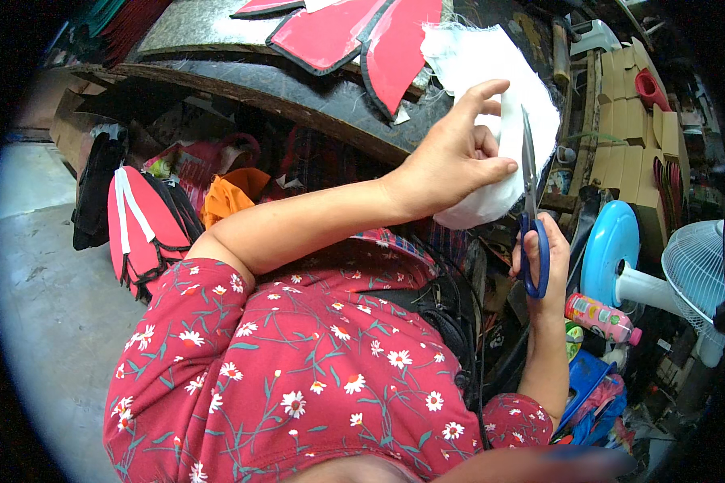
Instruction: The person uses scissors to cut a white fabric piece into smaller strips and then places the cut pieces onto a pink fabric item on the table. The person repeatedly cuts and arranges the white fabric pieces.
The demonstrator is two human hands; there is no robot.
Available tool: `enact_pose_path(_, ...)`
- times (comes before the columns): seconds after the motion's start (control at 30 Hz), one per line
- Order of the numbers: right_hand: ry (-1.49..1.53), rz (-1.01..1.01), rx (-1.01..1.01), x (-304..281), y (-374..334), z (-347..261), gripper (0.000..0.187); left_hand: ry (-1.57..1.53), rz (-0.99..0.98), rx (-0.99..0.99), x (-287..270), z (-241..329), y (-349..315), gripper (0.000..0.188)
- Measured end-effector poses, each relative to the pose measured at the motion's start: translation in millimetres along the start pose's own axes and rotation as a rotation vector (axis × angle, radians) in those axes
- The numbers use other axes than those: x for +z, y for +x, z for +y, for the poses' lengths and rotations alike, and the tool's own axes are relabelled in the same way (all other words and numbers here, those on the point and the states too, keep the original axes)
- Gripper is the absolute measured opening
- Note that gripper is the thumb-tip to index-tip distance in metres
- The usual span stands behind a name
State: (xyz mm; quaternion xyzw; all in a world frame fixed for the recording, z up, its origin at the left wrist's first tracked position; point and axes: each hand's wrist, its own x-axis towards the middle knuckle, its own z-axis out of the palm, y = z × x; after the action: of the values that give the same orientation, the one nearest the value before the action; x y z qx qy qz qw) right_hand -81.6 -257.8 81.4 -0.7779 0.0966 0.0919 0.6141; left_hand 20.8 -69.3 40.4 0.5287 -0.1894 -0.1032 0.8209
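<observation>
White cloth (491,60) with frayed edges lies on the dark work table at the upper right, its lower part hanging past the table's edge. Against it is my left hand (455,157), thumb and forefinger spread wide and the other fingers curled in. No firm grip on the cloth shows. My right hand (552,249) holds blue-handled scissors (533,249), fingers through the loops. Their metal blades point away from me over the cloth's right side and look nearly closed together.
Red black-edged pieces (322,36) lie on the table (298,97). More red pieces (133,217) with white strips hang at left, beside orange cloth (234,193). On the right are cardboard boxes (632,169), a blue-and-white fan (612,249) and a pink bottle (600,318). Black cables run beside me.
</observation>
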Motion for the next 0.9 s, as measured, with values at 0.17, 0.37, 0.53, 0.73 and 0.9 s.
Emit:
enact_pose_path(0.17, -0.016, 0.003, 0.051, 1, 0, 3, 0.027, 0.002, -0.059, -0.051, -25, 7, -1, 0.046)
enact_pose_path(0.37, -0.016, -0.02, 0.026, 1, 2, 0, 0.022, 0.047, -0.098, -0.172, -50, 28, -1, 0.034)
enact_pose_path(0.53, -0.088, -0.062, -0.07, 3, 7, -9, 0.037, 0.176, -0.12, -0.092, -64, 41, 6, 0.033)
enact_pose_path(0.73, -0.032, -0.083, -0.032, 6, 12, -6, 0.031, 0.114, -0.153, -0.15, -65, 39, -3, 0.035)
enact_pose_path(0.9, -0.029, -0.038, 0.016, -6, 11, 4, 0.035, 0.091, -0.107, -0.178, -64, 31, -9, 0.036)
